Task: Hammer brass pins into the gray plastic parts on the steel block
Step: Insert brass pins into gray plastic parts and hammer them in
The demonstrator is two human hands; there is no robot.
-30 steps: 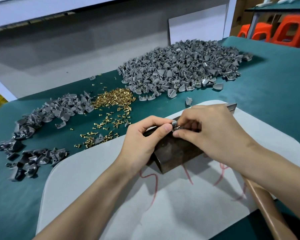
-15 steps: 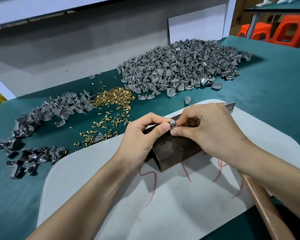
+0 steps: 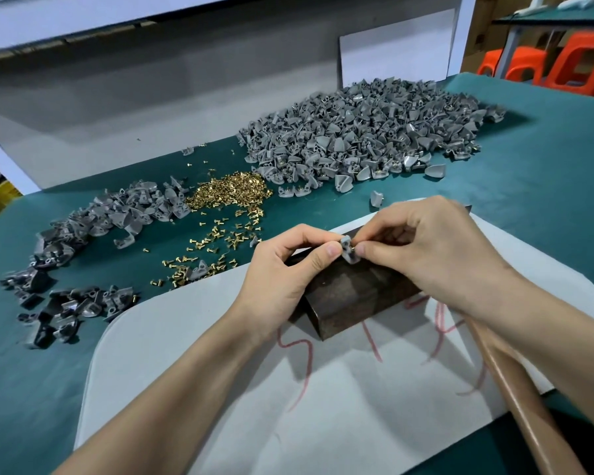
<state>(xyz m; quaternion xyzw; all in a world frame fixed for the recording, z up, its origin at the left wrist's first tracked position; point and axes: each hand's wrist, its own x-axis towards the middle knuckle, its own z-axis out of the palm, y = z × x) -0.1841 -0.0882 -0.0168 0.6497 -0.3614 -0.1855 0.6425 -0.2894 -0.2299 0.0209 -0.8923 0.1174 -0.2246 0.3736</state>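
My left hand (image 3: 282, 275) pinches a small gray plastic part (image 3: 347, 251) between thumb and forefinger, just above the dark steel block (image 3: 350, 296). My right hand (image 3: 426, 248) pinches a brass pin (image 3: 353, 247) at the part's right side. The block lies on a pale gray mat (image 3: 254, 389) with red marks. A loose heap of brass pins (image 3: 230, 193) lies on the green table behind the mat. A brown wooden handle (image 3: 515, 399) runs under my right forearm; its head is hidden.
A large pile of gray parts (image 3: 364, 135) fills the back right of the green table (image 3: 546, 186). A smaller pile of gray parts (image 3: 117, 214) and a dark cluster (image 3: 66, 303) lie at the left. Orange stools (image 3: 563, 63) stand beyond the table.
Both hands have lifted the gray part slightly off the block and turned it, so its face shows. The right fingers stay at the part with the pin.
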